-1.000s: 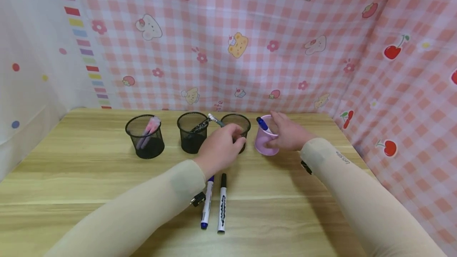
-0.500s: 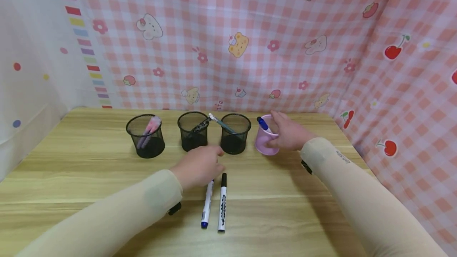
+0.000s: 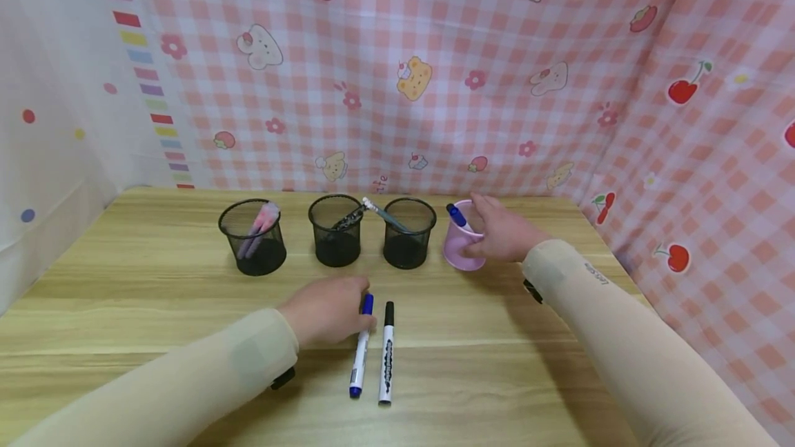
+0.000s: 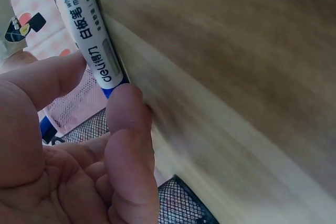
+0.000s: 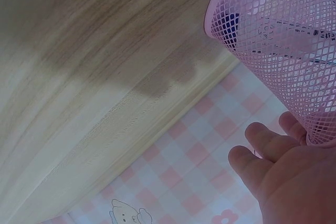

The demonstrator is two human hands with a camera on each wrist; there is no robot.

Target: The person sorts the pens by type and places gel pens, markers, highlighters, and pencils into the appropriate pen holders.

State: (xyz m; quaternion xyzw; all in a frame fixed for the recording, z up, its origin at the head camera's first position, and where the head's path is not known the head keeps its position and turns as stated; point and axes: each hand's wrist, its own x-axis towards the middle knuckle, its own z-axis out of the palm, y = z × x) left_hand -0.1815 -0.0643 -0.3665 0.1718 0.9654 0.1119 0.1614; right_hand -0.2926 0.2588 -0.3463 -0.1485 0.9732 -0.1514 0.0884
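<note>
My left hand (image 3: 329,309) has its thumb and fingers at the blue-capped end of a white whiteboard marker (image 3: 359,361) lying on the table. In the left wrist view the thumb touches the barrel of that whiteboard marker (image 4: 86,30), and a fingertip covers part of its blue cap. Just right of it lies a black-capped marker (image 3: 386,357). My right hand (image 3: 506,232) holds the side of a pink mesh pen holder (image 3: 459,255), thumb in front and fingers behind. A blue-capped marker (image 3: 457,216) leans inside this holder.
Three black mesh pen holders stand in a row left of the pink one. The left holder (image 3: 261,261) has pink-topped pens, the middle holder (image 3: 337,250) a black patterned pen, the right holder (image 3: 406,250) a pencil (image 3: 385,214). Behind hangs a checked cloth (image 3: 373,116).
My left hand has come back from the right black holder, leftward and toward me, to the blue-capped marker on the table. A pencil shows in that holder. The right hand has stayed put.
</note>
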